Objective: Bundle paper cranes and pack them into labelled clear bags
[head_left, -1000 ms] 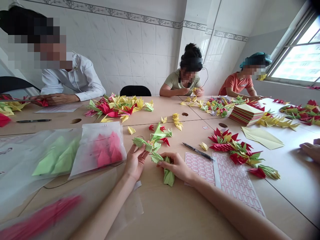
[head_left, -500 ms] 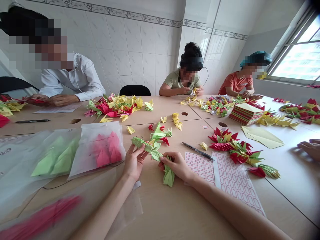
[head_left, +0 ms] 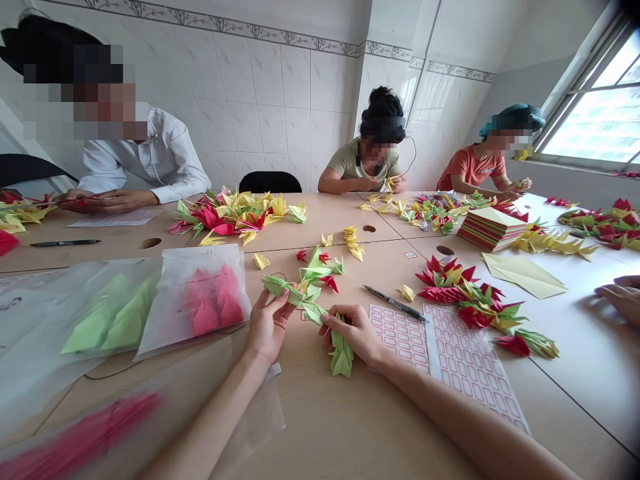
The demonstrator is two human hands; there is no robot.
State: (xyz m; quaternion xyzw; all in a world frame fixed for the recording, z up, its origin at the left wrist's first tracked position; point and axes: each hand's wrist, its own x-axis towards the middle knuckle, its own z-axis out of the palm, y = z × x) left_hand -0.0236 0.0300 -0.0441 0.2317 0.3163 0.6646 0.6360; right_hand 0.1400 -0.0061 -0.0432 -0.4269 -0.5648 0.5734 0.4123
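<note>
My left hand (head_left: 267,324) is closed around a bunch of folded green paper cranes (head_left: 276,287), pinched between thumb and fingers. My right hand (head_left: 358,333) is closed on another stack of green paper cranes (head_left: 342,361), whose pointed ends hang below the fingers. Between the two hands stretches a single green folded piece (head_left: 314,313), its right tip at my right thumb and its other end by the left bunch. Just beyond lie loose green cranes (head_left: 317,263) and a small red crane (head_left: 330,283). Some fingertips of both hands are hidden behind the paper.
Plastic bags with green (head_left: 113,310) and pink folded paper (head_left: 217,300) lie at left. A pen (head_left: 395,303) rests by the label sheets (head_left: 465,360). Red and yellow cranes (head_left: 465,287) and a paper stack (head_left: 490,230) stand right. Several people sit around the table.
My right hand has shifted slightly right, and the green stack in it has swung a little right and down. My left hand stays nearly still. The far-right person's hand has risen.
</note>
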